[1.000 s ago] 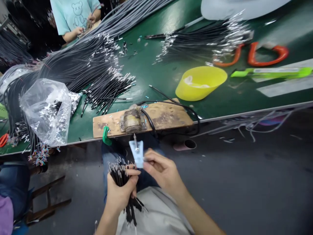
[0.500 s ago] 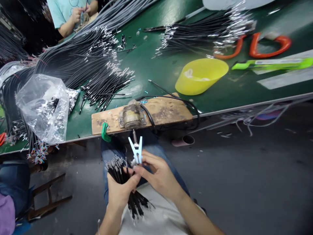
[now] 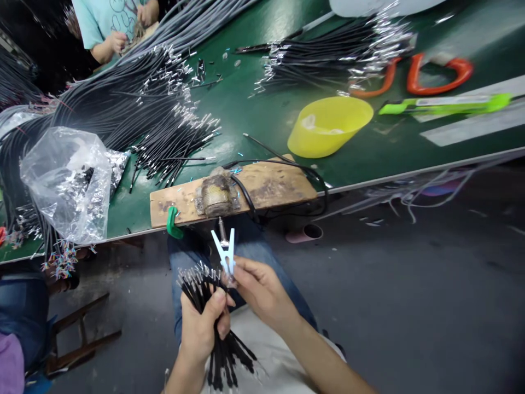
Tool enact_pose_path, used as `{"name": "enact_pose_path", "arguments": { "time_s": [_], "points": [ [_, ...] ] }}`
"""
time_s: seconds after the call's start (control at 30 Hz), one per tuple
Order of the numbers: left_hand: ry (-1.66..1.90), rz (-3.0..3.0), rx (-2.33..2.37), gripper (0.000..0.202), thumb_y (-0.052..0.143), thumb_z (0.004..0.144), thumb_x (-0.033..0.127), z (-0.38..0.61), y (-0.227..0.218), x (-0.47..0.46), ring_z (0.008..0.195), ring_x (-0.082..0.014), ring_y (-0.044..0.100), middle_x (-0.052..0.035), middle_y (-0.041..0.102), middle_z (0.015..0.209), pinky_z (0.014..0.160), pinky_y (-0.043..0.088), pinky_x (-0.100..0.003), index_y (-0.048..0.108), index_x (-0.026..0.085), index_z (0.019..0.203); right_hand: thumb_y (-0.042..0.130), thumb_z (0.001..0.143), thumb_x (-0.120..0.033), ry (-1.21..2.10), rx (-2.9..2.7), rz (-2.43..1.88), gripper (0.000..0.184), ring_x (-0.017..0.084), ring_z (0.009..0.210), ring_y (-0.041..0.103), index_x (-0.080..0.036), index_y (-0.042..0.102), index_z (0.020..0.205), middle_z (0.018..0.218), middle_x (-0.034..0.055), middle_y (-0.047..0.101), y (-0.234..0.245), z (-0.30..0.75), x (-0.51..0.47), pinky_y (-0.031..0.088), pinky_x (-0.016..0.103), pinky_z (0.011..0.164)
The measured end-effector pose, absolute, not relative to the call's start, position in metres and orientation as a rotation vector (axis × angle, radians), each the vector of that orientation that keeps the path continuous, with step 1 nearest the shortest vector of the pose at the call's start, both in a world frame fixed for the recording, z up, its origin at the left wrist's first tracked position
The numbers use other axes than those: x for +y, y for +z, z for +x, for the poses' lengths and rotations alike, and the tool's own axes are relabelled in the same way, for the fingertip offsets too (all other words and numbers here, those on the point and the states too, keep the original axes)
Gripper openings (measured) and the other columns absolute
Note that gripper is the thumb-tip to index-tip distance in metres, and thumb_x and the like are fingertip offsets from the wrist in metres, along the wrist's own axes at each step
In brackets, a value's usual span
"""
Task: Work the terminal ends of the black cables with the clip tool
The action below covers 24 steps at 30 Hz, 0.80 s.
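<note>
My left hand (image 3: 203, 325) is closed around a bundle of short black wires (image 3: 200, 290) with metal tips, held upright over my lap. My right hand (image 3: 258, 290) pinches a light blue plastic clip (image 3: 224, 251) whose two prongs point up, right beside the wire tips. Just above the clip, a wooden board (image 3: 266, 189) with a metal fixture (image 3: 216, 194) and a thin pin hanging below it sits clamped to the edge of the green table (image 3: 254, 109).
Big heaps of black wires (image 3: 135, 104) cover the table's left, with a clear plastic bag (image 3: 65, 183) of metal parts. A yellow bowl (image 3: 328, 131), orange scissors handles (image 3: 435, 76) and a green tool (image 3: 443, 104) lie to the right. Another person (image 3: 110, 27) works at the far left.
The blue clip has turned from flat-on to edge-on with its prongs spread upward. My left hand has shifted its grip on the bundle, and my view has drifted slightly right.
</note>
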<state>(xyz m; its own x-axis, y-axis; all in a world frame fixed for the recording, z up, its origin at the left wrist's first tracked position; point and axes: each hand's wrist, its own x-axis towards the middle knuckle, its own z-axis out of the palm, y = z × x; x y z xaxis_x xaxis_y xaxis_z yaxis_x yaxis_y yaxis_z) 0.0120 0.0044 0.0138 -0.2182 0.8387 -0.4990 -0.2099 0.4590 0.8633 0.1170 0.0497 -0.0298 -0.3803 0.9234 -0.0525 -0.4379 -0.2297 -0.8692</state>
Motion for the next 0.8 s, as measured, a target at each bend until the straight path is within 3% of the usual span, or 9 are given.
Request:
{"name": "enact_pose_path", "arguments": {
  "time_s": [0.1,0.27,0.43,0.5,0.63,0.7,0.8],
  "points": [
    [1.044,0.541,1.418,0.042,0.067,0.064,0.056,0.012,0.014,0.004,0.027,-0.0031,0.028,0.0056,0.04,0.036,0.029,0.024,-0.019,0.058,0.015,0.057,0.056,0.081,-0.041,1.746,-1.044,-0.735,0.025,0.013,0.061,0.048,-0.017,0.061,0.076,0.07,0.0016,0.052,-0.027,0.121,0.053,0.04,0.025,0.053],
    [1.091,0.575,1.423,0.039,0.071,0.061,0.052,0.011,0.006,0.003,0.029,-0.0038,0.029,0.0062,0.038,0.036,0.031,0.022,-0.02,0.055,0.017,0.055,0.057,0.081,-0.024,1.548,-1.145,-0.756,0.025,0.01,0.053,0.044,-0.018,0.051,0.058,0.059,-0.0024,0.044,-0.01,0.119,0.052,0.036,0.023,0.048],
    [1.092,0.546,1.408,0.044,0.077,0.053,0.051,0.007,-0.009,0.004,0.027,-0.0049,0.032,0.0065,0.038,0.037,0.028,0.023,-0.02,0.046,0.02,0.052,0.055,0.079,-0.012,1.115,-1.241,-0.822,0.014,0.013,0.061,0.048,-0.018,0.056,0.066,0.063,0.0003,0.051,-0.006,0.117,0.047,0.039,0.025,0.054],
    [1.028,0.53,1.352,0.045,0.075,0.052,0.056,0.004,-0.014,0.005,0.025,-0.0053,0.03,0.0066,0.037,0.036,0.025,0.022,-0.021,0.047,0.021,0.051,0.055,0.08,-0.016,1.163,-1.238,-0.797,0.012,0.014,0.063,0.051,-0.018,0.058,0.069,0.066,0.002,0.054,-0.01,0.119,0.049,0.042,0.026,0.056],
    [1.051,0.546,1.396,0.044,0.074,0.053,0.057,0.004,-0.013,0.003,0.027,-0.0039,0.027,0.0052,0.041,0.04,0.026,0.022,-0.021,0.05,0.02,0.055,0.065,0.076,-0.032,1.567,-1.033,-0.794,0.015,0.015,0.063,0.06,-0.019,0.061,0.083,0.07,0.0034,0.063,-0.017,0.125,0.056,0.048,0.025,0.057],
    [1.122,0.6,1.471,0.04,0.073,0.057,0.053,0.007,-0.009,0.002,0.029,-0.0041,0.027,0.0055,0.039,0.04,0.028,0.022,-0.02,0.052,0.019,0.056,0.071,0.069,-0.03,1.667,-1.005,-0.831,0.023,0.015,0.062,0.061,-0.019,0.061,0.086,0.068,0.0024,0.064,-0.016,0.127,0.058,0.049,0.024,0.058],
    [1.193,0.691,1.581,0.032,0.074,0.059,0.043,0.011,-0.002,0.002,0.037,-0.008,0.04,0.0029,0.047,0.045,0.036,0.036,-0.022,0.055,0.018,0.056,0.069,0.071,-0.021,1.516,-1.082,-0.884,0.011,0.013,0.058,0.057,-0.019,0.06,0.076,0.065,0.0006,0.06,-0.007,0.127,0.055,0.046,0.022,0.054]
  ]
}}
